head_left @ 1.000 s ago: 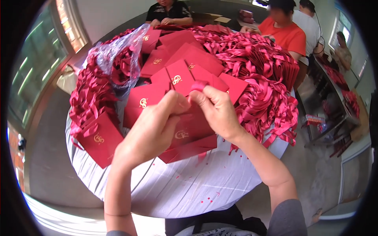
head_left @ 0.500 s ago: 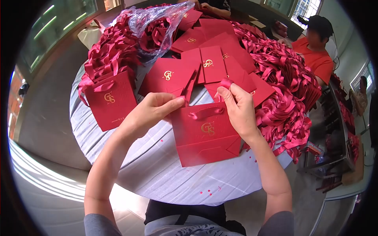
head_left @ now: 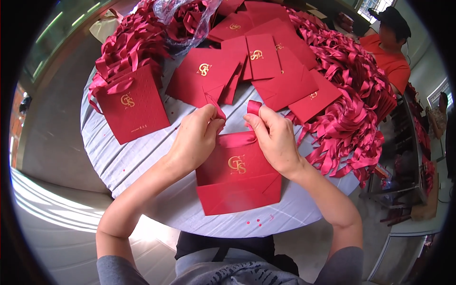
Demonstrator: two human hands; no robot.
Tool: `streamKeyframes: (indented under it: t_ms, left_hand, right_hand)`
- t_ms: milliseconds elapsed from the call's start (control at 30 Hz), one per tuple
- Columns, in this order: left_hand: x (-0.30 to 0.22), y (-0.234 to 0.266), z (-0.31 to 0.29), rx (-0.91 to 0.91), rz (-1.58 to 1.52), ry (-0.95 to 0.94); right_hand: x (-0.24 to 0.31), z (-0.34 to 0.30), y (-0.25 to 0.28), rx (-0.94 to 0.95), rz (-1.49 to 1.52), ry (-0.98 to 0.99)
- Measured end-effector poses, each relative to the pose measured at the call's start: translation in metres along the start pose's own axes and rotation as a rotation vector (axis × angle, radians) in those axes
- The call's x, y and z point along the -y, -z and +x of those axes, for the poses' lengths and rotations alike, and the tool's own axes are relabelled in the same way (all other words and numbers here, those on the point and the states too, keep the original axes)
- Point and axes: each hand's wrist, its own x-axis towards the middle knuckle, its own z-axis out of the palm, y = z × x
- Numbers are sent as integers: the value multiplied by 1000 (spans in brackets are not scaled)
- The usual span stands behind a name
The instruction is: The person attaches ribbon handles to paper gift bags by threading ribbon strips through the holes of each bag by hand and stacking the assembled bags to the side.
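Note:
A flat red paper gift bag (head_left: 239, 192) with a gold emblem lies on the cloth-covered table before me, its bottom folded up over the front. A satin ribbon (head_left: 237, 139) runs across the bag's top edge. My left hand (head_left: 199, 133) pinches one end of this ribbon above the bag's upper left corner. Over the upper right corner, my right hand (head_left: 273, 135) grips the other end, which curls in a loop above the thumb. The ribbon's holes in the bag are partly hidden by my fingers.
Left of my hands lies a stack of ribboned red bags (head_left: 133, 105). Flat red bags (head_left: 202, 76) overlap beyond my hands. Heaped ribbon-handled bags (head_left: 351, 104) line the right side, near a person in orange (head_left: 392, 61). Clear plastic wrap (head_left: 187, 26) lies at the back.
Both hands and the bag have come nearer to me in the picture. The ribbon across the bag's top now lies straighter, and the bag's folded bottom shows more fully.

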Motion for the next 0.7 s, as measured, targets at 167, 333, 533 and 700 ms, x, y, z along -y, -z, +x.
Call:
streamKeyframes:
  t_ms: [167, 333, 533, 700]
  left_hand:
    - [15, 0, -12, -42, 316, -197]
    - [-2, -2, -31, 237, 267, -665]
    - [-12, -22, -52, 609, 375, -724]
    - [-24, -29, -63, 689, 302, -673]
  right_hand:
    - [-17, -7, -8, 151, -125, -33]
    - [-34, 1, -5, 107, 19, -90]
    - [-35, 5, -5, 103, 178, -211]
    - [-35, 6, -2, 91, -200, -180]
